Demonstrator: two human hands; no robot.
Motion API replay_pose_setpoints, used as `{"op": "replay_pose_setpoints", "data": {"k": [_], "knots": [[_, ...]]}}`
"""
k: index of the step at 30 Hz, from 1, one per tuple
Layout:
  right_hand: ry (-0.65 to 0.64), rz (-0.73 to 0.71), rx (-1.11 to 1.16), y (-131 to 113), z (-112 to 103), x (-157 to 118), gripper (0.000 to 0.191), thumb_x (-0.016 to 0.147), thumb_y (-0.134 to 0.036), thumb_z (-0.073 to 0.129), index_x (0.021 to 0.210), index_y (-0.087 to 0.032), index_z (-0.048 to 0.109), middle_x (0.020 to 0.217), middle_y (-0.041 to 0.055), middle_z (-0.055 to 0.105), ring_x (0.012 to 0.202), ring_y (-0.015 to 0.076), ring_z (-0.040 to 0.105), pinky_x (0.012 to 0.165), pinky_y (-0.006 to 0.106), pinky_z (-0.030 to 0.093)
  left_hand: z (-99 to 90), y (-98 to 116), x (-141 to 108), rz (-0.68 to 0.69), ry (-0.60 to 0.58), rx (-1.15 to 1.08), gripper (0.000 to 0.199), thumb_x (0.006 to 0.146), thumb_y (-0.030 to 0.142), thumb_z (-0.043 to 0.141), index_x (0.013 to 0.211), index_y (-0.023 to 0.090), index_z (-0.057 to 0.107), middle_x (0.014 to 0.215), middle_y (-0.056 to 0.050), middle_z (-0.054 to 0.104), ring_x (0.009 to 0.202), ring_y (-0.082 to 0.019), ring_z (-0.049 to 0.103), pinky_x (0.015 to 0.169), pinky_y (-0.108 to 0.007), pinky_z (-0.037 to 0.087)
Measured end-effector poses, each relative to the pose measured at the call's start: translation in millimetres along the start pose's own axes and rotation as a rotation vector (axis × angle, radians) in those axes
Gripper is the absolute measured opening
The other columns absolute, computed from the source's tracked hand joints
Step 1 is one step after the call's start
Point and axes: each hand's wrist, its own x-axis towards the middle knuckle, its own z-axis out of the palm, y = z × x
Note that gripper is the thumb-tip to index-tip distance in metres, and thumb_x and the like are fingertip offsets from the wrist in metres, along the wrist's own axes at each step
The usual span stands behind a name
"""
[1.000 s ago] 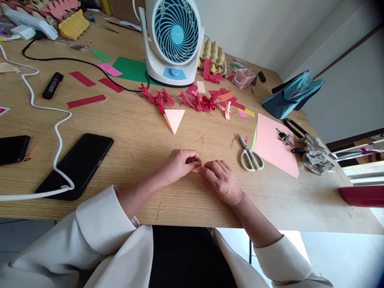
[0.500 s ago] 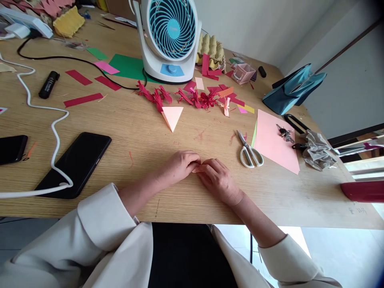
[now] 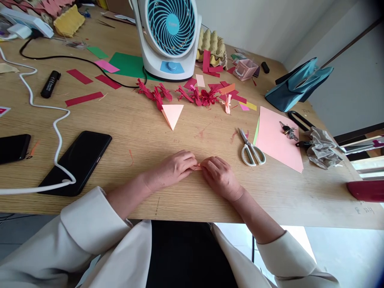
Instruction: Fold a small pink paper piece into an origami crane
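Note:
Between my two hands, low over the wooden table, is a small orange-pink paper piece [image 3: 197,167]. My left hand [image 3: 177,166] pinches its left end with the fingertips. Its right end is in the closed fingers of my right hand [image 3: 220,176], which cover much of it. Scissors [image 3: 251,149] lie to the right of my right hand, handles towards me. Beyond my hands sits a pale pink folded triangle [image 3: 173,115]. Cut and twisted red paper pieces [image 3: 209,97] form a row behind it, with a pale pink one [image 3: 227,105] at the right end.
A white and blue fan [image 3: 171,40] stands at the back. Pink sheets [image 3: 277,140] with keys [image 3: 289,131] lie right, near a teal bag [image 3: 291,90]. Left are a black tablet [image 3: 81,160], a white cable [image 3: 60,140], a phone [image 3: 13,149] and a black marker [image 3: 50,84].
My hands have moved slightly apart, showing more of the paper between them. My left forearm has shifted a little left, and the camera view has shifted slightly.

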Motion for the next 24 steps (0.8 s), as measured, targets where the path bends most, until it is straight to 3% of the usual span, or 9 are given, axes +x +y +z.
{"op": "replay_pose_setpoints", "data": {"k": [7, 11, 14, 24], "knots": [[0.021, 0.027, 0.071, -1.3, -1.0, -0.9, 0.008, 0.095, -0.020, 0.052, 0.094, -0.018, 0.059, 0.089, 0.0072, 0.065, 0.081, 0.0183, 0.057, 0.076, 0.032, 0.046, 2.2, 1.7, 0.9, 0.070, -0.001, 0.252, 0.020, 0.098, 0.014, 0.040, 0.088, 0.015, 0.058, 0.091, -0.006, 0.060, 0.086, -0.017, 0.056, 0.082, -0.030, 0.047], [0.014, 0.021, -0.082, -7.7, -0.7, 1.9, 0.013, 0.095, -0.029, 0.055, 0.094, -0.018, 0.062, 0.091, 0.0074, 0.064, 0.081, 0.0188, 0.056, 0.074, 0.031, 0.043, 5.3, 2.6, 0.1, 0.025, 0.035, 0.232, 0.016, 0.096, 0.011, 0.044, 0.087, 0.015, 0.056, 0.091, -0.006, 0.060, 0.086, -0.017, 0.057, 0.081, -0.029, 0.048], [0.024, 0.022, -0.166, -12.0, 0.9, 5.3, 0.015, 0.096, -0.026, 0.053, 0.087, -0.018, 0.062, 0.090, 0.0066, 0.064, 0.076, 0.0171, 0.054, 0.071, 0.030, 0.040, 7.1, 3.4, 0.2, 0.012, 0.042, 0.242, 0.016, 0.095, 0.011, 0.045, 0.084, 0.015, 0.055, 0.090, -0.006, 0.059, 0.085, -0.017, 0.056, 0.079, -0.029, 0.049], [0.016, 0.041, -0.199, -14.8, 3.7, 5.7, 0.019, 0.097, -0.024, 0.051, 0.082, -0.018, 0.062, 0.083, 0.0062, 0.062, 0.074, 0.0177, 0.051, 0.071, 0.031, 0.038, 9.7, -0.4, -8.0, -0.080, 0.115, 0.079, 0.015, 0.095, 0.013, 0.048, 0.087, 0.015, 0.060, 0.092, -0.005, 0.057, 0.088, -0.016, 0.055, 0.080, -0.028, 0.048]]}}
